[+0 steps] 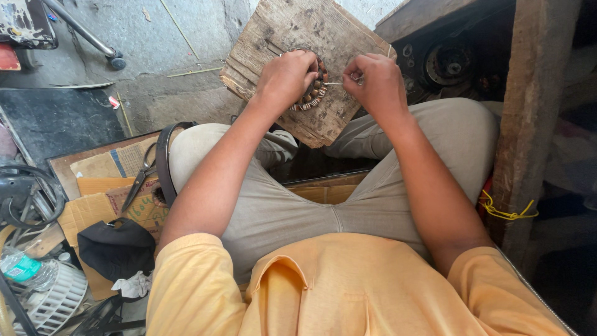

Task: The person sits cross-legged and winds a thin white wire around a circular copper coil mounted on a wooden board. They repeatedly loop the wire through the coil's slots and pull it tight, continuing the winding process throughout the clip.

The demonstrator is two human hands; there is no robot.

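At the upper centre of the frame, a round wound coil (316, 90) on a wooden board (292, 37) is clasped by the left hand (287, 76), while a thin wire (334, 83) is pinched by the right hand (375, 82).

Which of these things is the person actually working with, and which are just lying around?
In use: left hand pressing the round wound coil; right hand pinching a thin wire; wooden board underneath.

Lying about: scissors, black cap, plastic bottle, white fan guard, cardboard.
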